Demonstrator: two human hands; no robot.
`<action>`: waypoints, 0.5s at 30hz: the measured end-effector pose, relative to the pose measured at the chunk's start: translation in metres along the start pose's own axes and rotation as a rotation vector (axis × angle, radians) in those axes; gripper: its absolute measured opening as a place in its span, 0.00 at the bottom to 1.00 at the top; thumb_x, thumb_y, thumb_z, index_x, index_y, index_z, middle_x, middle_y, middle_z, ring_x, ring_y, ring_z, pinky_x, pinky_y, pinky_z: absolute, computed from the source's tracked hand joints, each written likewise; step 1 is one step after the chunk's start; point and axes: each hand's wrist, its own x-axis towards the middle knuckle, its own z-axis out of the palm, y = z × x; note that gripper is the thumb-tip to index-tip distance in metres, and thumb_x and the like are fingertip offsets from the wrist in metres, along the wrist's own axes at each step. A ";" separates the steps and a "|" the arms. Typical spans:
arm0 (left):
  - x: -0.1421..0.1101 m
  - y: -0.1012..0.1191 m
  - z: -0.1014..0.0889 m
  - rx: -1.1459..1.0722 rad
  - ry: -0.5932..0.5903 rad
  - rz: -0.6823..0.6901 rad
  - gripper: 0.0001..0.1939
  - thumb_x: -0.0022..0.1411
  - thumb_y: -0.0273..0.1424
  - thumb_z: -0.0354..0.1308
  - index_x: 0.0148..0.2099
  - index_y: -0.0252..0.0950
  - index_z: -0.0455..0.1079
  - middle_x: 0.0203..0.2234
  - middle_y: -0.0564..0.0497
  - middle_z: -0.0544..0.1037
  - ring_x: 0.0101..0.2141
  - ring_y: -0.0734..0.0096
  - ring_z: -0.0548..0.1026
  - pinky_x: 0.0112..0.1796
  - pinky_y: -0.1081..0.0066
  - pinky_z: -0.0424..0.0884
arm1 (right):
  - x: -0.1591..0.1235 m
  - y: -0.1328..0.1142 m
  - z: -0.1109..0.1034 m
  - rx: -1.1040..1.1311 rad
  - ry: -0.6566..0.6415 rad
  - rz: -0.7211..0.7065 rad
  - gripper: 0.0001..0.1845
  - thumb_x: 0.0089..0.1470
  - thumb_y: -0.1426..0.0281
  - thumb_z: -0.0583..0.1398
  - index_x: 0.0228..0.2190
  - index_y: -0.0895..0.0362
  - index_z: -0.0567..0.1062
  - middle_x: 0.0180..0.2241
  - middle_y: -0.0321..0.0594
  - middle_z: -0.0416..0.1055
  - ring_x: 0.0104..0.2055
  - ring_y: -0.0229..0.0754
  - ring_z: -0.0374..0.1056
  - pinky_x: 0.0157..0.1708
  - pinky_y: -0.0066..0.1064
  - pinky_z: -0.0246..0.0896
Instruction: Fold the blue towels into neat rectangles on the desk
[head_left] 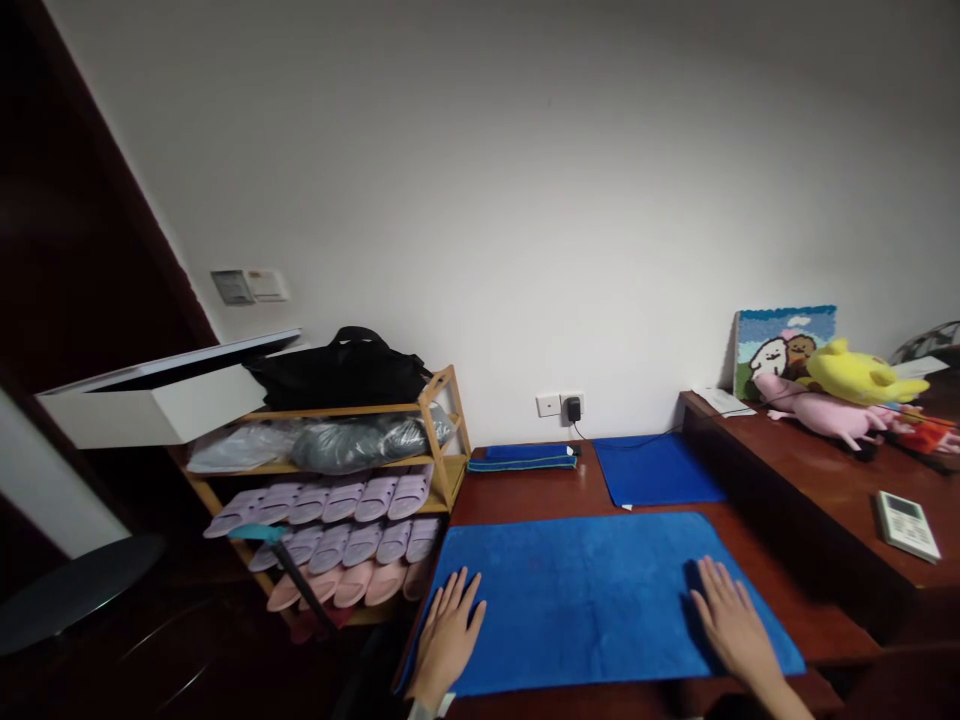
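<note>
A blue towel (577, 600) lies spread flat on the dark red-brown table (525, 500). Near its left edge, my left hand (448, 632) rests palm down with the fingers stretched out and nothing in them. My right hand (731, 618) is over the towel's right side, palm down, fingers extended and a little apart, also without an object. Behind this towel lie a darker blue cloth (656, 470) at the back right and a folded blue cloth (523, 460) with a green edge at the back left.
Left of the table stands a wooden rack (442, 430) with rows of slippers (360, 500), a black bag (345, 370) and a white box (157, 410). A raised ledge on the right bears plush toys (825, 410) and a remote control (907, 525). A black plug (574, 408) sits in the wall socket.
</note>
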 end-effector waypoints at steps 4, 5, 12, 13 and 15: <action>-0.009 -0.001 0.000 0.030 -0.024 -0.051 0.30 0.76 0.45 0.44 0.75 0.45 0.56 0.74 0.49 0.55 0.73 0.57 0.53 0.71 0.49 0.51 | -0.002 -0.114 0.017 0.025 -0.183 -0.186 0.40 0.68 0.50 0.41 0.71 0.56 0.60 0.73 0.40 0.53 0.76 0.50 0.45 0.74 0.49 0.43; -0.010 0.001 0.000 0.031 -0.031 -0.052 0.30 0.76 0.45 0.44 0.75 0.46 0.56 0.74 0.49 0.55 0.73 0.57 0.53 0.71 0.49 0.51 | -0.002 -0.136 0.022 0.028 -0.224 -0.212 0.39 0.69 0.50 0.40 0.72 0.56 0.58 0.74 0.40 0.50 0.76 0.49 0.44 0.75 0.48 0.42; -0.009 0.001 0.001 0.018 -0.044 -0.042 0.30 0.76 0.45 0.42 0.75 0.47 0.55 0.74 0.50 0.54 0.73 0.57 0.53 0.71 0.48 0.51 | 0.016 -0.161 0.041 -0.031 -0.334 -0.187 0.38 0.69 0.52 0.42 0.72 0.57 0.57 0.74 0.42 0.49 0.76 0.51 0.43 0.74 0.50 0.38; -0.009 -0.001 0.002 0.017 -0.047 -0.040 0.30 0.76 0.46 0.42 0.75 0.47 0.54 0.74 0.51 0.54 0.73 0.57 0.53 0.71 0.48 0.51 | 0.018 -0.149 0.041 -0.035 -0.322 -0.172 0.39 0.68 0.52 0.41 0.72 0.56 0.57 0.74 0.42 0.49 0.76 0.51 0.43 0.74 0.51 0.38; -0.009 -0.003 0.004 0.021 -0.047 -0.040 0.30 0.76 0.46 0.42 0.76 0.48 0.53 0.74 0.51 0.54 0.73 0.57 0.52 0.71 0.48 0.51 | 0.022 -0.112 0.038 -0.062 -0.300 -0.120 0.41 0.66 0.50 0.41 0.72 0.56 0.57 0.74 0.41 0.51 0.77 0.51 0.43 0.75 0.52 0.37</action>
